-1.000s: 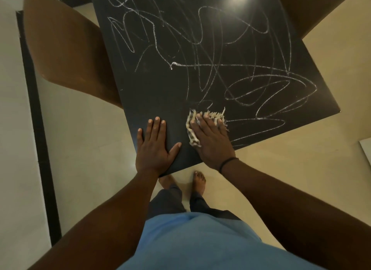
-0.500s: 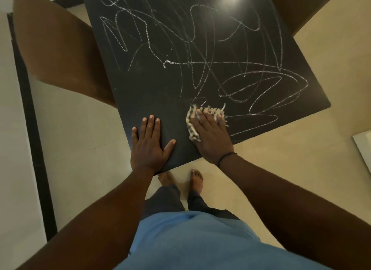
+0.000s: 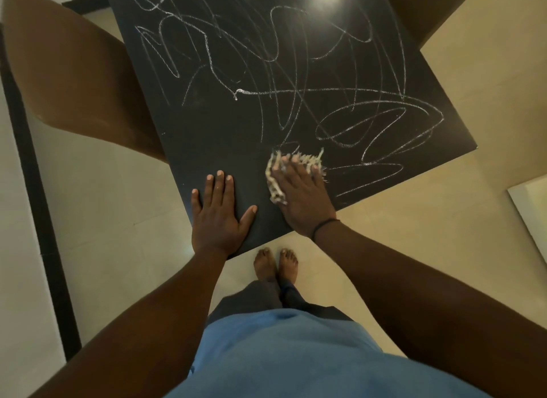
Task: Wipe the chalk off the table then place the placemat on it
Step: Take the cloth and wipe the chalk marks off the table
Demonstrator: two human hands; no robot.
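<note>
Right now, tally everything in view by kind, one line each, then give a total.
Table: 1
Chairs: 2, one at left, one at top right
Cloth: 1, under the right hand
Hands: 2, with the left hand flat on the table
Total: 6

bare table [image 3: 225,137] ahead, chair [image 3: 74,80] left

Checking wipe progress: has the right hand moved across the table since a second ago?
No. The right hand still presses the cloth near the table corner, beside the same scribble.
</note>
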